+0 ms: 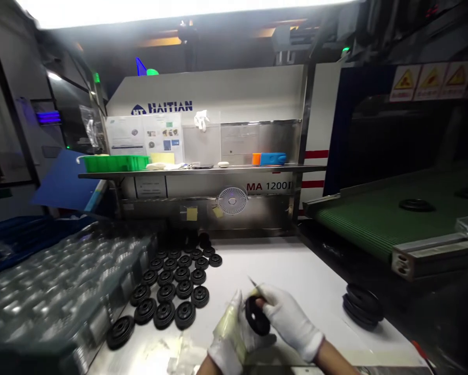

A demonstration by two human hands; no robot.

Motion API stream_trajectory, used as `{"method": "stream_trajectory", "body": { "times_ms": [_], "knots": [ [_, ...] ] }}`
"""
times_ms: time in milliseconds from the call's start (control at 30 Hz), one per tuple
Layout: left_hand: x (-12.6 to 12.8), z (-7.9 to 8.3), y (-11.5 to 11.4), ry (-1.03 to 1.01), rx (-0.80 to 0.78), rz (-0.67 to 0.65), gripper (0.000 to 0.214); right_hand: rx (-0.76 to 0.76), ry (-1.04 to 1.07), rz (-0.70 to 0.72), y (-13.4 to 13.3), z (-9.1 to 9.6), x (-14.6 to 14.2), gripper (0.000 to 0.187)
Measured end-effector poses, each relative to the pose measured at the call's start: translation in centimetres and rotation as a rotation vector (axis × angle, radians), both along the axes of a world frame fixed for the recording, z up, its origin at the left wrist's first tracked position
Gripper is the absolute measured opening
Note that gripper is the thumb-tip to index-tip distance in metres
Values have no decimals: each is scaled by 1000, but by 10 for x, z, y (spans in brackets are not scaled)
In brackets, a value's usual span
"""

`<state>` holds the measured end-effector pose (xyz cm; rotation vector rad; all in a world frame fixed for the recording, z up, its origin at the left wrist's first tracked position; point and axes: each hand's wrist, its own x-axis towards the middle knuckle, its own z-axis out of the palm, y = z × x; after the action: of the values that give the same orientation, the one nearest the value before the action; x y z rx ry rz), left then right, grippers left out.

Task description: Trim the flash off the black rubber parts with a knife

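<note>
Both my hands wear white gloves and meet low in the middle, over the front of the white table (253, 258). My left hand (229, 330) is closed on a round black plastic wheel (257, 316), which is tilted up on edge. My right hand (291, 319) is closed on a thin pointed tool (253, 283), its tip sticking out up and to the left; its kind is too blurred to tell. A bare thumb tip of this hand rests at the wheel's upper face. Several similar black wheels (165, 292) lie in rows left of my hands.
Stacked black wheels (362, 307) sit at the table's right edge. Beyond them, a green conveyor belt (374, 219) carries more black wheels (417, 204). Clear plastic trays (62, 281) border the left side. Behind runs a metal shelf (210, 170) with a green bin (117, 163); a small fan (232, 201) is below.
</note>
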<state>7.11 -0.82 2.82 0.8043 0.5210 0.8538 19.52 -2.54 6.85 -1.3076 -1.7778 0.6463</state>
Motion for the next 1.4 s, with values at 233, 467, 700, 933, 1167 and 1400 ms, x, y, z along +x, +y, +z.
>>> {"method": "stream_trajectory", "body": {
  "times_ms": [233, 467, 700, 933, 1167, 1400],
  "knots": [
    [-5, 3, 16, -294, -492, 230, 26, -5, 8, -14, 12, 0, -13, 11],
    [-16, 2, 24, -361, -488, 456, 11, -90, -76, -87, -5, -21, 8, 17],
    [-8, 0, 27, -288, -510, 509, 12, -3, -443, -263, -13, -32, -7, 27],
    [-13, -3, 24, -420, -344, 484, 16, -49, -490, -225, -11, -35, -17, 25],
    [-11, -4, 19, -441, -343, 490, 9, -2, -508, -270, -13, -43, -28, 25],
    [-8, -8, 26, -540, -368, 568, 12, -73, -470, -271, -21, -54, -43, 28]
  ]
}}
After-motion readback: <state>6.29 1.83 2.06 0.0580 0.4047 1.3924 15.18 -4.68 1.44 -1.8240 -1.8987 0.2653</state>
